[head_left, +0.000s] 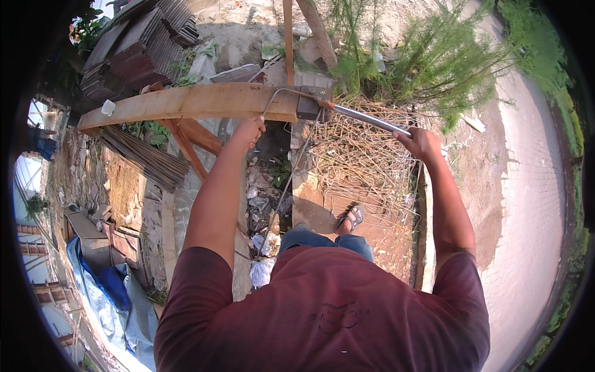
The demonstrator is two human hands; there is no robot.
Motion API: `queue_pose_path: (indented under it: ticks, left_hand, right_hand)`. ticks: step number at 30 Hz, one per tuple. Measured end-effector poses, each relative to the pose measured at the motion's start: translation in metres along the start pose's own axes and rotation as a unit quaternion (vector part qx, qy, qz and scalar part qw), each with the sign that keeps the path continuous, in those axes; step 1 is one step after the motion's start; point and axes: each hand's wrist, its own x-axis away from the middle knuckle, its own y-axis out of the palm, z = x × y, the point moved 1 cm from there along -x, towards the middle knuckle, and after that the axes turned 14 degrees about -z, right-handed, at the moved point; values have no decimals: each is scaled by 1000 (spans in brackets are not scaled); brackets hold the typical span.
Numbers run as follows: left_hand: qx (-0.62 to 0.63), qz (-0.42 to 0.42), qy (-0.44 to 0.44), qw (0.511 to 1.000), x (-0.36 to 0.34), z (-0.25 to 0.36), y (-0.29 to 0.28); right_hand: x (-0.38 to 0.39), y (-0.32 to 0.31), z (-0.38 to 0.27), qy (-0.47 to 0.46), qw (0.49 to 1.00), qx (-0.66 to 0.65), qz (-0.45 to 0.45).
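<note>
- Maroon shirt (322,310) fills the lower foreground.
- Left hand (250,131): fingers closed around one end of the bent rod (289,90).
- Right hand (423,144): fingers wrapped around the outer end of a silver pipe (372,119).
- Bent rod crosses the dark block (306,108) at the right end of the wooden bench (198,102), its long part slanting toward the person.
- Beyond the sandalled foot (351,218) lies a tangled rod pile (359,149).
</note>
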Motion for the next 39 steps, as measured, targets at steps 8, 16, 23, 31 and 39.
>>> queue_pose_path:
  ticks: [8, 16, 23, 31, 39]
  left_hand:
    - [-12, -4, 38, 999, -4, -11, 1]
    - [37, 23, 123, 991, 64, 22, 52]
    - [-366, 53, 178, 912, 143, -26, 174]
    - [-497, -168, 24, 851, 48, -170, 258]
    - [-455, -65, 298, 837, -132, 84, 436]
  right_hand:
    - [63, 63, -52, 94, 986, -124, 55]
    - [74, 68, 18, 58, 947, -249, 195]
    - [150, 227, 182, 290, 884, -357, -82]
    - [453, 450, 323, 540, 709, -247, -381]
    - [435, 397, 349, 324, 819, -303, -366]
